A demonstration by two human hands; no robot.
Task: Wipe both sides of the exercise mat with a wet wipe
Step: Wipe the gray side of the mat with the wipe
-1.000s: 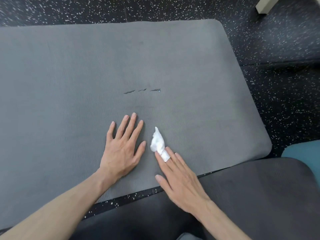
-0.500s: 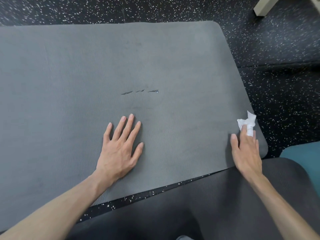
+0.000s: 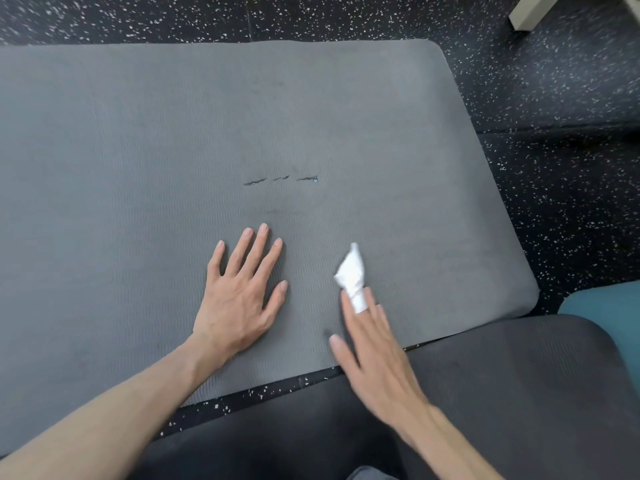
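A grey exercise mat (image 3: 173,133) lies flat on the black speckled floor, and three short tears (image 3: 280,180) mark its middle. My left hand (image 3: 239,299) rests flat on the mat near its front edge, fingers spread. To its right, my right hand (image 3: 374,355) presses a crumpled white wet wipe (image 3: 351,275) onto the mat with straight fingers. The wipe's lower end is tucked over a fingertip and its free end points away from me.
A darker grey padded surface (image 3: 519,393) lies under my forearms at the front. A teal object (image 3: 609,313) sits at the right edge. A pale furniture leg (image 3: 530,12) stands at the top right. The mat's right end (image 3: 519,271) is rounded.
My right hand swept the wipe out to the mat's right edge and has now come back left, close to my left hand. My left hand has stayed flat on the mat.
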